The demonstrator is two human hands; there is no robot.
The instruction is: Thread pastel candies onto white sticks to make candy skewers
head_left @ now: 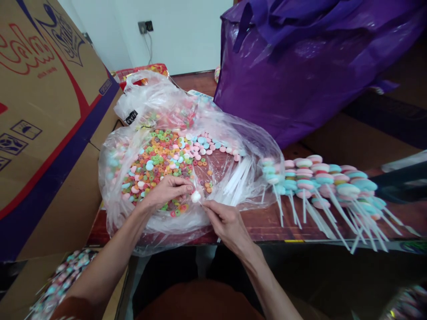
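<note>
Just above the open clear plastic bag, a small white candy (pixel 195 196) sits between my two hands. My left hand (pixel 168 192) comes in from the left, its thumb and fingers pinched together at the candy's edge. From the right, my right hand (pixel 227 221) pinches a thin white lollipop stick whose upper end meets the candy; most of the stick is hidden by the fingers. Inside the bag (pixel 113 195) lie many ring-shaped candies (pixel 163 151) in orange, green and red, pink, blue and white discs (pixel 207 144), and a bundle of white sticks (pixel 238 178).
Candy skewers (pixel 323 180) of stacked pastel discs lie along the table (pixel 253 226) at the right. A large purple bag (pixel 287 75) stands behind, and a printed cardboard box (pixel 50 111) rises at the left. More candies (pixel 63 280) fill a box at lower left.
</note>
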